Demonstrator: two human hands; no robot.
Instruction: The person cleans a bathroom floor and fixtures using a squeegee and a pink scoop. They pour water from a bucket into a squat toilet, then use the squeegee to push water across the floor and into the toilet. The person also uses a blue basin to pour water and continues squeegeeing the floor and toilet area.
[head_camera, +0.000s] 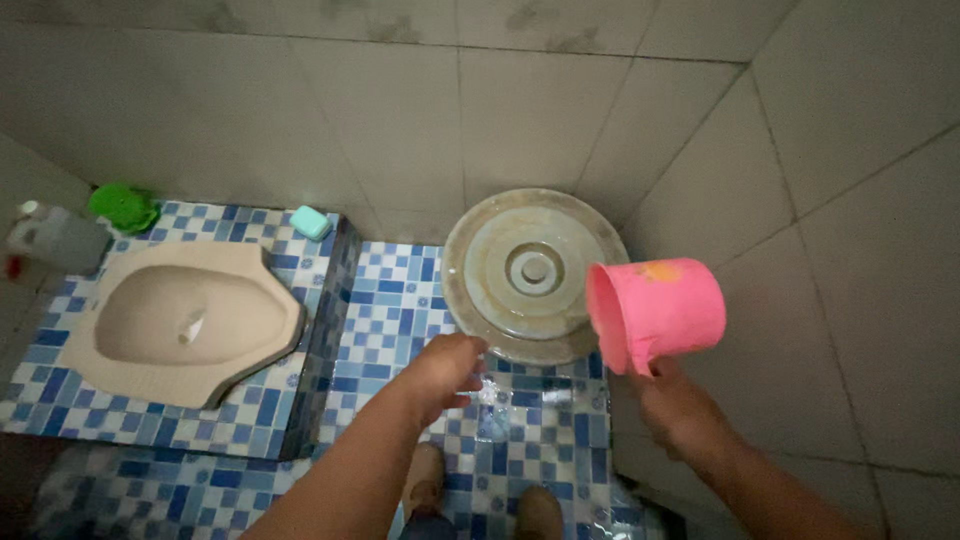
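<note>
My right hand (678, 408) grips the handle of a pink plastic scoop (660, 310), which lies tipped on its side with its mouth facing left. My left hand (445, 368) reaches forward over the blue and white mosaic floor (395, 300), its fingers curled at the near rim of a round beige lid (530, 272). Whether the fingers touch the lid I cannot tell. The lid is flat, with raised rings and a small knob at its centre. A wet patch glistens on the tiles just under my left hand.
A beige squat toilet pan (190, 318) sits in a raised tiled step at the left. A green object (124, 206), a teal soap box (311, 222) and a pale bottle (55, 238) stand behind it. Grey tiled walls (850, 200) close in behind and at the right. My feet (480, 500) show below.
</note>
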